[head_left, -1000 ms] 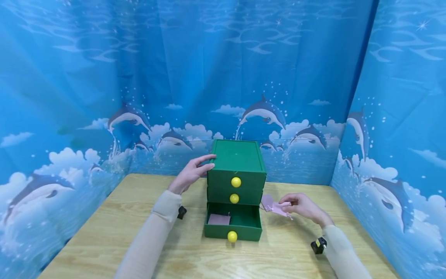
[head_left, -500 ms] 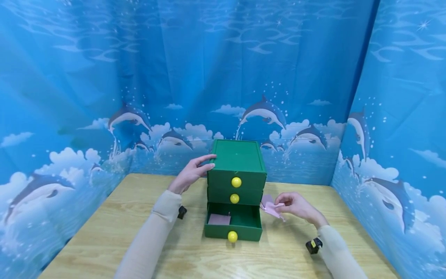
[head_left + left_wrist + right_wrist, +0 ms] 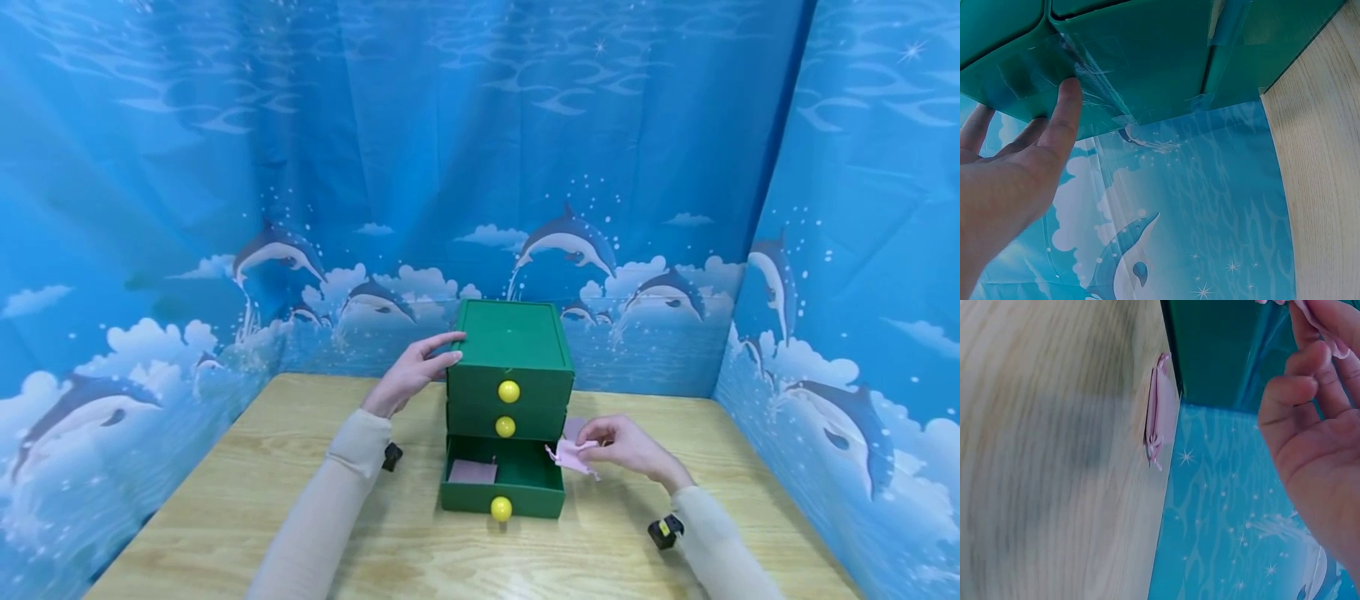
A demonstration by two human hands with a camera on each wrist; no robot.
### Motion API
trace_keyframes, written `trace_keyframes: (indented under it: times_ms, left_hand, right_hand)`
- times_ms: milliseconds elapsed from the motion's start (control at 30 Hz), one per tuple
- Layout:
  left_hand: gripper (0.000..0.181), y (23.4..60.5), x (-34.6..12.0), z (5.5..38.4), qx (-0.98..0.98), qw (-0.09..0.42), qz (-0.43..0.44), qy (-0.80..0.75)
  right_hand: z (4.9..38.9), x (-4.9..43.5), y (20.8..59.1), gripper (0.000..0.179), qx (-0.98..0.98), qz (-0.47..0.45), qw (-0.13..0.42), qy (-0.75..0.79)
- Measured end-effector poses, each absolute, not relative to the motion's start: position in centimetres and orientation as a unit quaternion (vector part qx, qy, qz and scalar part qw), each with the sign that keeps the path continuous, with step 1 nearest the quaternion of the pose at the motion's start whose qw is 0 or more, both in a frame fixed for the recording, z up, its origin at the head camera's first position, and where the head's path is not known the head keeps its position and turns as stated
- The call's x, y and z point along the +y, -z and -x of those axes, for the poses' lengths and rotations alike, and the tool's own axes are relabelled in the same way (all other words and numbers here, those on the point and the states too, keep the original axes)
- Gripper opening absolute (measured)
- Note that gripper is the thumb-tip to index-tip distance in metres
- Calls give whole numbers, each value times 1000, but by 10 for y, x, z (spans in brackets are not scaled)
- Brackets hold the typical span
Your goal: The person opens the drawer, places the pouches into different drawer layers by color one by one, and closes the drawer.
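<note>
A green drawer cabinet (image 3: 513, 335) with yellow knobs stands mid-table, its bottom drawer (image 3: 534, 503) pulled out. My left hand (image 3: 408, 377) rests against the cabinet's left side, fingers extended and touching the upper edge; the left wrist view shows fingertips on the taped side. Between thumb and fingers, my right hand (image 3: 633, 452) pinches a small pink drawstring pouch (image 3: 572, 457), hanging at the open drawer's right edge. A flat pinkish pouch (image 3: 472, 472) lies in the drawer's left part. Another pink pouch (image 3: 1161, 406) is on the table beside the cabinet's right side, partly hidden in the head view.
The wooden table (image 3: 247, 492) extends around the cabinet on both sides and in front. Behind and to the right hangs a blue dolphin-print curtain (image 3: 390, 183). Yellow knobs (image 3: 501, 509) stick out from the drawer fronts.
My right hand has moved left with the pink pouch, from beside the cabinet to the open drawer's right edge. The left hand and the cabinet have stayed put.
</note>
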State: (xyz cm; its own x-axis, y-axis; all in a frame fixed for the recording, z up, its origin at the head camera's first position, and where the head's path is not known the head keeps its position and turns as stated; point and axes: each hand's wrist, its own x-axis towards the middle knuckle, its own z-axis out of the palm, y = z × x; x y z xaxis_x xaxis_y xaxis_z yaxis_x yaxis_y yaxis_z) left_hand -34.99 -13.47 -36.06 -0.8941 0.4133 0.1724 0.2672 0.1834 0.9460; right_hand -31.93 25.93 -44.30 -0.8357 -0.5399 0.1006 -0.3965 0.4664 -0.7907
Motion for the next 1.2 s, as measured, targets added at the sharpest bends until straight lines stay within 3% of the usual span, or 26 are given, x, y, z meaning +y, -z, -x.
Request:
trace_keyframes:
  times_ms: [1200]
  left_hand:
    - [50,361,-134,351,767,60,-217,-600]
  right_hand:
    - [318,214,449,16,844,295,57,445]
